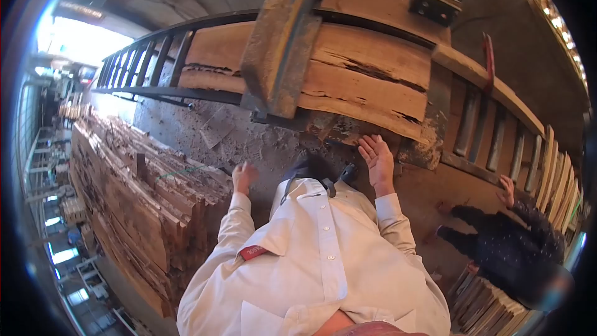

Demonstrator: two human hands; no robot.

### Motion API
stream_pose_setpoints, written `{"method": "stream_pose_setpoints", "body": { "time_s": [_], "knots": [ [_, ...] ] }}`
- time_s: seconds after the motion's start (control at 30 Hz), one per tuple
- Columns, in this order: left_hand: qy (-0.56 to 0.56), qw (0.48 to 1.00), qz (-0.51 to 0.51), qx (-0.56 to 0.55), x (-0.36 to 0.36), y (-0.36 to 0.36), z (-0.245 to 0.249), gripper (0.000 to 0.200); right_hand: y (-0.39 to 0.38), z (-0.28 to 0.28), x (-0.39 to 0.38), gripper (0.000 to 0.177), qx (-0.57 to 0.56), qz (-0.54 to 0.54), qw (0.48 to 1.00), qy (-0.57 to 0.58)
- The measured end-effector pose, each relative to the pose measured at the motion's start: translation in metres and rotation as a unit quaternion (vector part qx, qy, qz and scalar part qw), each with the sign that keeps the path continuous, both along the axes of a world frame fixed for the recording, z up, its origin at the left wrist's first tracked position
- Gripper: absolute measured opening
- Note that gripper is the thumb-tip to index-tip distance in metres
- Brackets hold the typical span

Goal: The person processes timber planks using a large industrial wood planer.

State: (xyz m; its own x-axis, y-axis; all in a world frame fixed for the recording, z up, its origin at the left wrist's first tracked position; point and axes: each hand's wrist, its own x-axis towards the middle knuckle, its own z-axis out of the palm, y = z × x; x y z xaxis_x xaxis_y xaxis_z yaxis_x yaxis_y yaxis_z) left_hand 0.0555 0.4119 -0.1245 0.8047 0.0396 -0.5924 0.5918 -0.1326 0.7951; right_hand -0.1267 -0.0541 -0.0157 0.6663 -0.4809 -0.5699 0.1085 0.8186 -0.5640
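Note:
My right hand (pixel 378 160) is held out with its palm turned up and fingers extended, nothing in it. It is just in front of the near edge of a machine bed, close to the end of a sawn wooden slab (pixel 367 96). The slab has dark, ragged cracks along its grain and lies under a heavy metal machine frame (pixel 283 50). My left hand (pixel 245 177) hangs low on the other side of my body, beside a stack of rough planks (pixel 168 193). Motion smears its fingers.
A roller conveyor runs left (pixel 146 62) and right (pixel 491 130) of the machine. At the right, another person in dark clothes (pixel 507 242) has a hand (pixel 507 191) by the conveyor's edge. More stacked boards (pixel 485 305) stand at lower right. Sawdust and debris (pixel 211 134) cover the floor.

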Motion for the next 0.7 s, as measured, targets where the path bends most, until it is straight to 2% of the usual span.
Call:
{"method": "stream_pose_setpoints", "body": {
  "time_s": [0.13, 0.23, 0.27, 0.37, 0.5, 0.7],
  "knots": [
    [-0.106, 0.992, 0.047, -0.056, 0.072, -0.021, 0.068, 0.034, -0.007, -0.015, 0.042, 0.061, 0.053, -0.026, 0.998, -0.033],
    [-0.170, 0.980, 0.052, -0.084, 0.129, -0.041, 0.100, 0.040, -0.013, -0.014, 0.066, 0.058, 0.058, -0.050, 0.995, -0.062],
    [-0.187, 0.977, 0.049, -0.090, 0.143, -0.046, 0.108, 0.042, -0.017, -0.022, 0.073, 0.055, 0.092, -0.068, 0.992, -0.049],
    [-0.176, 0.972, 0.057, -0.142, 0.178, -0.066, 0.130, 0.046, -0.012, -0.024, 0.093, 0.049, 0.107, -0.101, 0.986, -0.082],
    [-0.139, 0.976, 0.049, -0.162, 0.218, -0.084, 0.135, 0.050, 0.003, -0.010, 0.109, 0.046, 0.043, -0.139, 0.988, -0.059],
    [-0.087, 0.971, -0.012, -0.224, 0.257, -0.093, 0.119, 0.056, 0.003, -0.028, 0.106, 0.041, 0.053, -0.183, 0.979, -0.073]
  ]
}}
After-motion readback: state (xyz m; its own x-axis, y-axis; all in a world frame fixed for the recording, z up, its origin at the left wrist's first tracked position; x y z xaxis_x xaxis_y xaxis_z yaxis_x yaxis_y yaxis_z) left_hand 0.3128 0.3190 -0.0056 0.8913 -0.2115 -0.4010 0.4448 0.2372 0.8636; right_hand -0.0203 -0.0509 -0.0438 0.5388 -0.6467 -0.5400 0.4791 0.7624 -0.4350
